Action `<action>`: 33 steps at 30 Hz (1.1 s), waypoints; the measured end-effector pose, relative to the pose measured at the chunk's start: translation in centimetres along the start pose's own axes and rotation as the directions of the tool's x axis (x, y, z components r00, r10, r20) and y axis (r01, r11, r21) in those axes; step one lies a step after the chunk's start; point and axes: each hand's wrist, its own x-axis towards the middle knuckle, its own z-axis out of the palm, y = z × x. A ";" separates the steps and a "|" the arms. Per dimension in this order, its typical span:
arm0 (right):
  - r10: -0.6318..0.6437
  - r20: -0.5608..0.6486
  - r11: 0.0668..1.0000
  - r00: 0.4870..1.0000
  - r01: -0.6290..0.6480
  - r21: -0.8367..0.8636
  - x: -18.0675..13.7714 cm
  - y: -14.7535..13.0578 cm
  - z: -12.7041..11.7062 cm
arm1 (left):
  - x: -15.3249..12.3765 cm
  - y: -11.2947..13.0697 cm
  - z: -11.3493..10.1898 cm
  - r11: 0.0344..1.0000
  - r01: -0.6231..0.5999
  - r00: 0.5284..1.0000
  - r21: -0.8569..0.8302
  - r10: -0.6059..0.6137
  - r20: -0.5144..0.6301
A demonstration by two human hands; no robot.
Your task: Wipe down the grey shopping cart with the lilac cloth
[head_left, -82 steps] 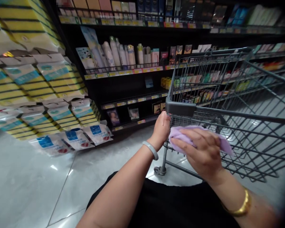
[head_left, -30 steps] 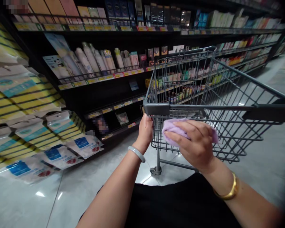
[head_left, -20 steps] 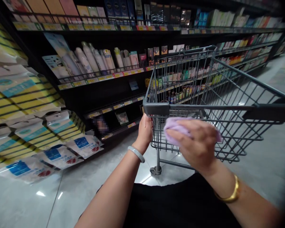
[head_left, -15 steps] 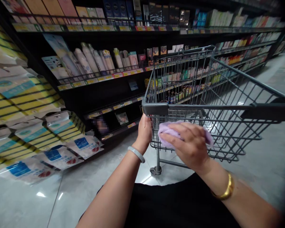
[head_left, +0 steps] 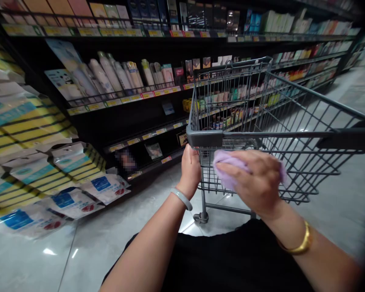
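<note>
Right hand (head_left: 255,182) is reaching in from the near right, forearm angling up and left, palm turned away and fingers spread flat. It is pressing a lilac cloth (head_left: 228,168) against the near wire wall of the shopping cart (head_left: 292,117), just below the handle bar (head_left: 261,136). Hand is mostly open, pinning the cloth under the palm rather than fisting it. Cloth is looking soft and crumpled, with its edges poking out left and right of the fingers. A gold bangle (head_left: 299,245) is sitting on that wrist.

Left hand (head_left: 191,168) is coming up from the near centre, arm nearly straight, wrist pointing up. It is curling closed round the cart's upright frame just under the grey plastic corner piece (head_left: 203,138) at the left end of the handle bar; how far the fingers wrap on the far side I cannot tell. A pale, smooth bangle (head_left: 182,198) is sitting on that wrist.

Cart is grey metal wire in a grid mesh, with a dark grip at the right end of the bar. One caster (head_left: 202,217) is resting on the glossy light tiled floor (head_left: 109,243).

Dark shelves (head_left: 124,97) are running along the left and far side, holding white bottles (head_left: 109,75) and small boxes, with yellow price tags on the shelf edges. Yellow-striped packets (head_left: 33,129) are stacking up at near left.
</note>
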 end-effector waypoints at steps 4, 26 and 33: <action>0.059 -0.144 0.995 0.988 -0.070 -0.073 0.3 2.1 -1.2 | -0.5 0.5 0.9 1.000 -0.016 1.000 0.022 0.016 0.023; -0.022 0.089 0.997 0.996 0.015 0.077 -0.7 0.3 -0.9 | 1.1 -1.1 -1.6 1.000 0.015 0.995 -0.012 -0.014 0.102; 0.021 0.008 0.997 1.000 -0.022 0.076 -0.3 0.4 -0.9 | 1.2 -1.2 -2.5 0.997 0.062 0.995 -0.048 -0.058 0.086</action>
